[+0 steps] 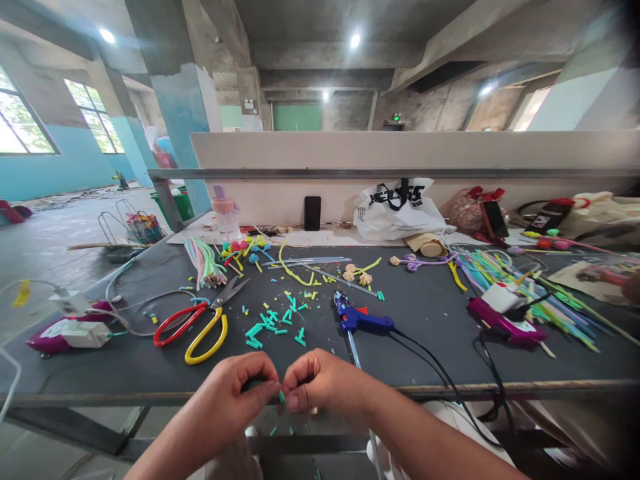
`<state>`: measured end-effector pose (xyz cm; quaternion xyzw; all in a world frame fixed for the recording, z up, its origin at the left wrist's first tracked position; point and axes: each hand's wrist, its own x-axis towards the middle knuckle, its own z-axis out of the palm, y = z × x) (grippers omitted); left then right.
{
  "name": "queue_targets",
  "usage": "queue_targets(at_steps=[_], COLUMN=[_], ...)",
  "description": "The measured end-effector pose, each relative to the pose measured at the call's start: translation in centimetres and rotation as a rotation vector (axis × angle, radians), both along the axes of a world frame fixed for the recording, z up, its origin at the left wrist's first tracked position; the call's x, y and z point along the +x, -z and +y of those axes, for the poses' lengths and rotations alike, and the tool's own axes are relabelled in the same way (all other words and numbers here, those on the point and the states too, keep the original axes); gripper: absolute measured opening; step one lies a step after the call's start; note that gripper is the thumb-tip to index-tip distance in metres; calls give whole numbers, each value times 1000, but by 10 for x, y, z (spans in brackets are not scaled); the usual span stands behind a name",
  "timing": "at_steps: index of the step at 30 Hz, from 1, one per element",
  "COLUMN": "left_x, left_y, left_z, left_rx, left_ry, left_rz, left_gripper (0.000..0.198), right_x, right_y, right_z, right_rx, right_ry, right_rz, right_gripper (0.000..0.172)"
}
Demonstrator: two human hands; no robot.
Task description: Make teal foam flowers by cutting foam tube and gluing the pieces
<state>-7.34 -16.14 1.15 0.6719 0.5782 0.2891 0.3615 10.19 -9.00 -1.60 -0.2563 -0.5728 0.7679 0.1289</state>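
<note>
Just over the table's front edge, my left hand (245,387) pinches a short green chenille stem piece (281,397) between thumb and fingertips. My right hand (320,383) meets it from the other side, thumb and fingers closed at the same small piece; its exact grip is partly hidden. Beyond the hands lie several loose green chenille pieces (255,330). A blue glue gun (370,321) rests to their right with a clear glue stick (353,350) in it. Scissors (205,320) with one red and one yellow handle lie open on the left.
Bundled chenille stems (205,267) lie at the back left, more stems (500,267) at the right. Purple power strips (505,323) and cords occupy both sides. A phone (313,213), a bottle (226,217) and a white bag (395,213) stand along the back.
</note>
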Motion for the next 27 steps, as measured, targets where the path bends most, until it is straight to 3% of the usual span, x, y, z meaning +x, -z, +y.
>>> queue_targets(at_steps=[4,8,12,18,23,27], left_x=[1,5,5,6,16,24], left_y=[-2,-4,3,20,24,25], left_z=[0,0,1,2,-1,0], left_rx=[47,90,148,299,379,439], left_ry=[-63,-72,-114,-243,-175,-107], left_rz=[51,33,-9,-116,79,203], left_gripper=[19,20,21,22,22,24], right_x=[-2,-3,-5,-10,-13,-15], right_y=[-1,2,3,-7,-8,-7], right_z=[-2,-6,-11,-17,-21,-22], right_rx=[-28,22,3,-321,-504,-389], right_ry=[113,122,178,332,459,572], right_rz=[-17,20,65,271,409,326], right_gripper=[32,33,32,29,25,25])
